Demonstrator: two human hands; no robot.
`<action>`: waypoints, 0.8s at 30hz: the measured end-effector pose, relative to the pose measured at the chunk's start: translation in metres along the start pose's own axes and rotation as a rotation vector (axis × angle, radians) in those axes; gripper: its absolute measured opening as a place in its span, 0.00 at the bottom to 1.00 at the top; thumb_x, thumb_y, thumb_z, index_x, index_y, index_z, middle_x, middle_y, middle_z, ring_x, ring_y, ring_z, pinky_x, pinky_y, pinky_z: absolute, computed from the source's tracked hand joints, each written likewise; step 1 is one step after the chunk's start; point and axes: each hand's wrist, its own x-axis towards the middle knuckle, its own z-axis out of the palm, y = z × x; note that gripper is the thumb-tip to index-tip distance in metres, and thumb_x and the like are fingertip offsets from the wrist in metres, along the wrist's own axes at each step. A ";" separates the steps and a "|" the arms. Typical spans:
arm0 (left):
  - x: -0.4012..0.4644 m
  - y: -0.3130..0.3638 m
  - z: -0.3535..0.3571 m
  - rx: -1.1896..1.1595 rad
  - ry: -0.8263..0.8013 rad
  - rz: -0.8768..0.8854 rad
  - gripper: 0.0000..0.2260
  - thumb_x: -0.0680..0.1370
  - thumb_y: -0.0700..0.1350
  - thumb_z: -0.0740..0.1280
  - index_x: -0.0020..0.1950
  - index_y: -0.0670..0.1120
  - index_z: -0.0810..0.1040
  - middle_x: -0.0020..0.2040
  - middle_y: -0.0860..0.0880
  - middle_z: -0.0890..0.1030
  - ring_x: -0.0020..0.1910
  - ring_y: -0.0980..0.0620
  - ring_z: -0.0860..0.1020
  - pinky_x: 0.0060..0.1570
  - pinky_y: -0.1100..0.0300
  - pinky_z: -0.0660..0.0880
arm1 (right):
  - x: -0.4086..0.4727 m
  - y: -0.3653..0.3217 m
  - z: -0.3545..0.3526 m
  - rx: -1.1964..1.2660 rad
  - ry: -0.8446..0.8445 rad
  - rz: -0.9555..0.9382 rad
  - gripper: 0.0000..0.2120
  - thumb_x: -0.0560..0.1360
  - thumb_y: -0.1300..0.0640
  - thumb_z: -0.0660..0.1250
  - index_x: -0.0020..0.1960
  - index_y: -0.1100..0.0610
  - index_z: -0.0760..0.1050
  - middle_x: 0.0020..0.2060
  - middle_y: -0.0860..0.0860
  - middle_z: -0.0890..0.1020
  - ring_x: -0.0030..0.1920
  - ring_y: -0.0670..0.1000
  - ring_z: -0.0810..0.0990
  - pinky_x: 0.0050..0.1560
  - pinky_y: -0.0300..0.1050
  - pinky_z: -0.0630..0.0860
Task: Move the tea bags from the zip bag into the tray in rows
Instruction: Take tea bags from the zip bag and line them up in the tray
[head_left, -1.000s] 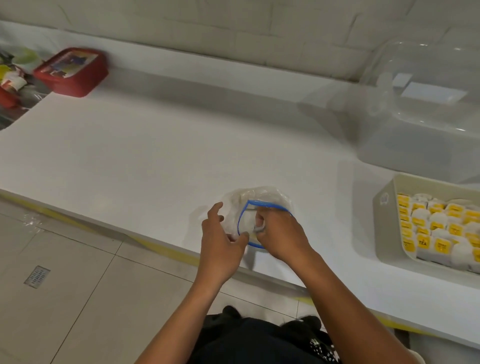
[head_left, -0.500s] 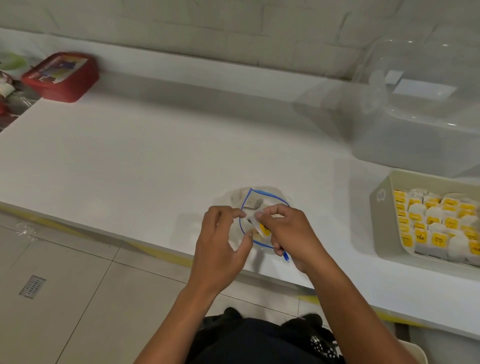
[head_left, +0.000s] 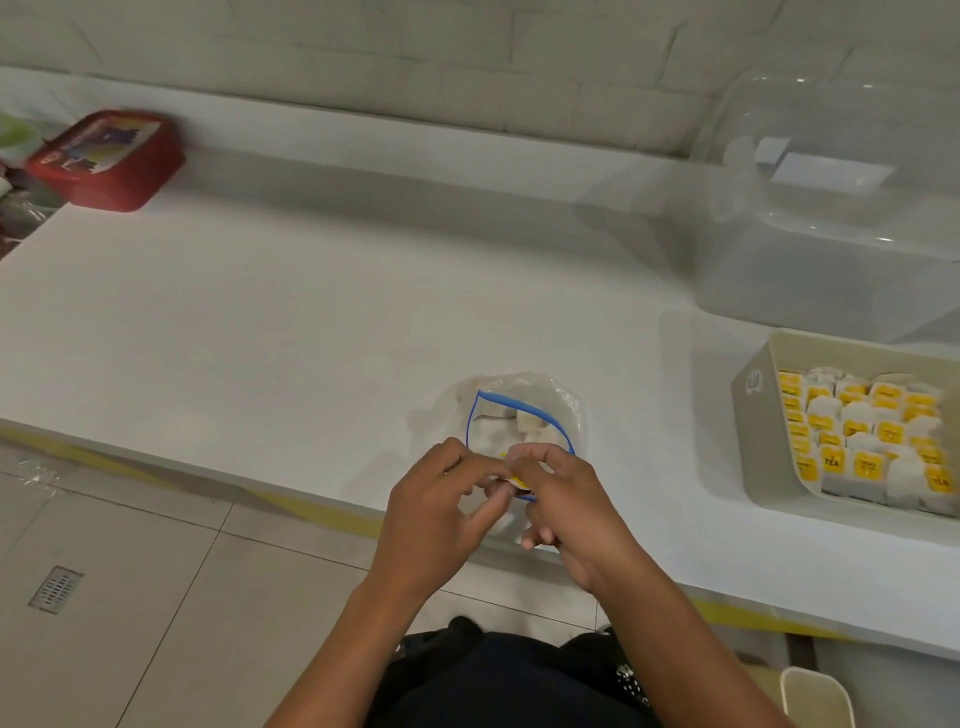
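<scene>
From the head camera, my left hand (head_left: 439, 512) and my right hand (head_left: 563, 506) meet at the near edge of the white counter (head_left: 270, 332), just in front of the zip bag (head_left: 519, 415). Both have curled fingers, and between the fingertips of the two I pinch one tea bag (head_left: 514, 480); only a sliver of its yellow tag and white paper shows between my thumbs. How much of it each hand holds I cannot tell, since my knuckles cover it.

The zip bag lies on the counter touching my fingertips on their far side, its blue-edged mouth gaping toward me, with several white tea bags visible inside.

The tray (head_left: 750, 415) sits well to the right on the same counter, apart from my hands. It is a pale rectangular bin, and the tea bags in the tray (head_left: 862, 441) stand in rows, yellow tags up.

Beyond the tray, at the far right, is a clear plastic container (head_left: 831, 218). At the far left edge of the counter sits a red box (head_left: 106, 161) with a picture on its lid. Below the counter's near edge the tiled floor (head_left: 156, 597) shows a small drain grate (head_left: 55, 590).
</scene>
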 end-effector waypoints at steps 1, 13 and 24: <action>0.002 0.000 -0.001 0.009 0.010 -0.009 0.05 0.76 0.47 0.74 0.50 0.55 0.83 0.40 0.57 0.75 0.40 0.59 0.75 0.37 0.61 0.74 | -0.001 0.001 0.000 0.031 -0.013 0.022 0.07 0.80 0.52 0.64 0.56 0.51 0.78 0.49 0.57 0.85 0.22 0.47 0.65 0.29 0.44 0.74; 0.005 0.029 -0.007 -0.374 -0.119 -0.426 0.06 0.74 0.48 0.75 0.47 0.57 0.81 0.38 0.57 0.82 0.38 0.56 0.79 0.37 0.71 0.70 | -0.004 0.000 0.007 0.125 -0.001 0.016 0.09 0.81 0.57 0.63 0.59 0.57 0.76 0.36 0.55 0.80 0.23 0.47 0.66 0.29 0.43 0.75; 0.019 0.013 -0.018 -0.286 -0.018 -0.519 0.09 0.77 0.41 0.69 0.44 0.55 0.81 0.37 0.56 0.82 0.37 0.55 0.78 0.38 0.70 0.72 | 0.014 -0.020 -0.007 -0.541 0.209 -0.335 0.13 0.80 0.60 0.59 0.62 0.52 0.77 0.53 0.50 0.82 0.40 0.54 0.85 0.44 0.48 0.83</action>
